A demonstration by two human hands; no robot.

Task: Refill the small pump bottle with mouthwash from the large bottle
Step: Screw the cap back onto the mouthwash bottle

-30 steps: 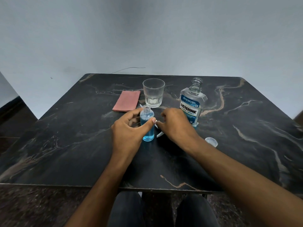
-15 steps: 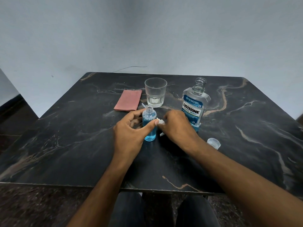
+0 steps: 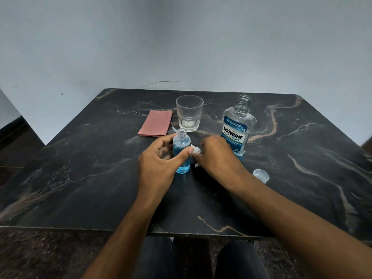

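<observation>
The small clear bottle [image 3: 181, 150] stands upright and uncapped on the dark marble table [image 3: 80, 168], mostly full of blue mouthwash. My left hand [image 3: 161, 160] grips it with thumb and fingers around its body. Just right of it, my right hand [image 3: 217, 156] closes on the white pump top [image 3: 194, 149], whose white parts peek out beside my fingers. The large Listerine bottle [image 3: 237, 125] stands open behind my right hand, with only a little blue liquid at its bottom. Its clear cap [image 3: 261, 175] lies on the table to the right of my right wrist.
An empty drinking glass [image 3: 189, 112] stands behind the small bottle. A folded pink cloth [image 3: 156, 125] lies to the left of the glass. A grey wall rises behind the table; the near table edge is above my knees.
My right hand has lifted the white pump top slightly, closer to the small bottle. My left hand keeps its hold on the bottle. The camera view has shifted a little.
</observation>
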